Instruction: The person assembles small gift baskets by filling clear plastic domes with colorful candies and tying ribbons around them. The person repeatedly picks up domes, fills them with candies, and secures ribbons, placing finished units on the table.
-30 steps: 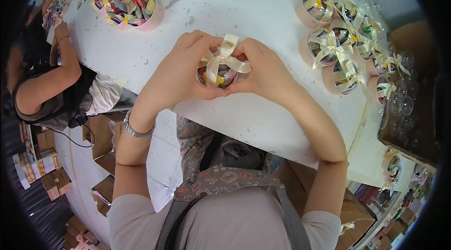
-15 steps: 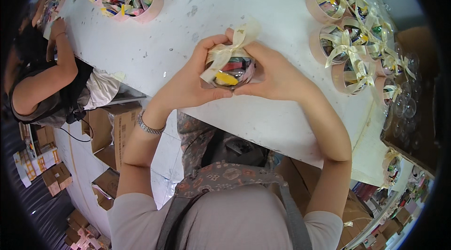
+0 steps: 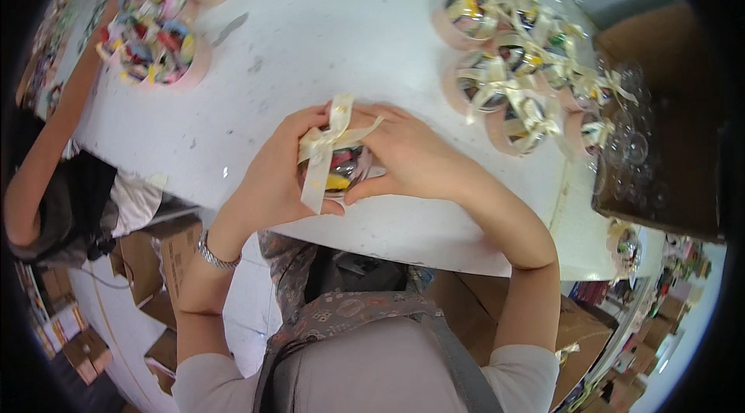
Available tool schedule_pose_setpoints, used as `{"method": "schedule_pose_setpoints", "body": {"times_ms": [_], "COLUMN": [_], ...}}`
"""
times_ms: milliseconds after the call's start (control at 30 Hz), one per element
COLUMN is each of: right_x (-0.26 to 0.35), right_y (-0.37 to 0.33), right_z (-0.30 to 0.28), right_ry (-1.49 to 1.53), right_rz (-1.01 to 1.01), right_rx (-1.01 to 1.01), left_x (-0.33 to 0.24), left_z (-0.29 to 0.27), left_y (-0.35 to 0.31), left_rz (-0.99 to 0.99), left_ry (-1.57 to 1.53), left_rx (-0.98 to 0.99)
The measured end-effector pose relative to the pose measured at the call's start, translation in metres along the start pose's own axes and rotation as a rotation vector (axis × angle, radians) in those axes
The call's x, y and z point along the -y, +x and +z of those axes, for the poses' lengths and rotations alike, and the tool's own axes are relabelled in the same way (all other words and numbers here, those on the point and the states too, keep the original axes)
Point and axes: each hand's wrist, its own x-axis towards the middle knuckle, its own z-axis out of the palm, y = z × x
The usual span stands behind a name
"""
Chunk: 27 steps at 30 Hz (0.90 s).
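A small round gift box with a clear top and a cream ribbon bow sits between my two hands near the front edge of the white table. Red, yellow and dark wrapped pieces show through its top. My left hand curves round its left side, thumb at the near edge. From the other side my right hand closes on it, with the thumb near and the fingers behind. The fingertips at the far side are partly hidden by the ribbon. Whether the box rests on the table I cannot tell.
Several ribboned round boxes stand at the right, beside clear plastic domes and a brown carton. Open pink tubs of colourful pieces stand far left. A co-worker's arm reaches along the table's left side.
The view has shifted, so the boxes and carton on the right sit further left in it. Both hands still grip the box. The co-worker's arm now stretches away towards the tubs.
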Motion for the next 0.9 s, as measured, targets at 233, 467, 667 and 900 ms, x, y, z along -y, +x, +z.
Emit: {"method": "schedule_pose_setpoints", "body": {"times_ms": [233, 467, 667, 900], "right_x": [0.013, -0.062, -0.106, -0.295], "right_y": [-0.067, -0.136, -0.083, 0.013], "right_z": [-0.014, -0.061, -0.188, -0.266], "right_ry": [-0.787, -0.668, -0.514, -0.44], "right_rz": [0.249, 0.437, 0.506, 1.221], "right_rx": [-0.394, -0.599, -0.798, -0.329], "left_x": [-0.019, -0.005, -0.007, -0.044], "left_z": [0.016, 0.07, 0.126, 0.058], "left_y": [0.034, 0.117, 0.157, 0.125], "left_rz": [-0.081, 0.208, 0.353, 0.326], "left_ry": [0.427, 0.449, 0.688, 0.716], "left_rx": [-0.129, 0.012, -0.082, 0.034]}}
